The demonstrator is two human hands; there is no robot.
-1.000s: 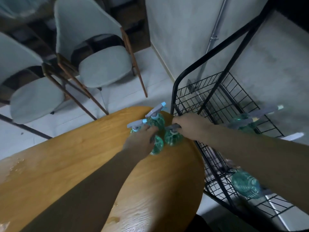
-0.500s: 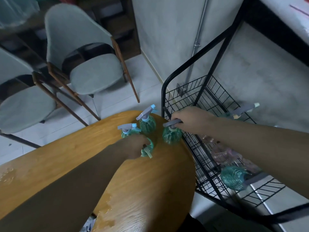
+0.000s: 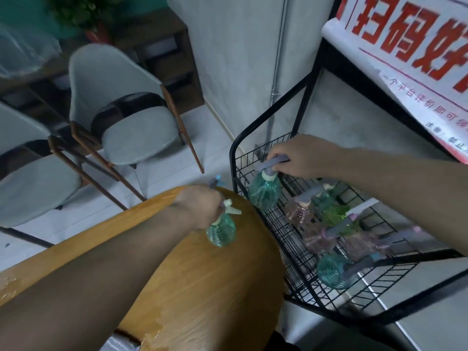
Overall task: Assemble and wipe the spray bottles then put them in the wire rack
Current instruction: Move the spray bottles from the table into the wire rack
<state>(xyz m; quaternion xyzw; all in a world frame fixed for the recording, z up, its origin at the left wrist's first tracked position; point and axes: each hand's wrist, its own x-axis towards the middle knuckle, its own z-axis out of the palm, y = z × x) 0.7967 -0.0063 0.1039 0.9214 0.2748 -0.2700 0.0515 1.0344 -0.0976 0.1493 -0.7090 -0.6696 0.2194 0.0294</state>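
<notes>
Mid-frame, the right hand (image 3: 301,158) grips a green spray bottle (image 3: 264,190) over the wire rack (image 3: 298,252) — several already inside — while the left hand (image 3: 200,205) holds another (image 3: 220,230) above the tabletop (image 3: 202,287), still to go.

2 bare forearms reach into view, 1 from the lower left and 1 from the right edge. No sleeve shows on either; both are uncovered from the frame edge down to the wrist. The left hand (image 3: 200,206) and right hand (image 3: 301,158) wear no gloves, rings, watch or bands. Behind the left hand, at the bottom edge, a dark patch of clothing shows, too dim to identify.
</notes>
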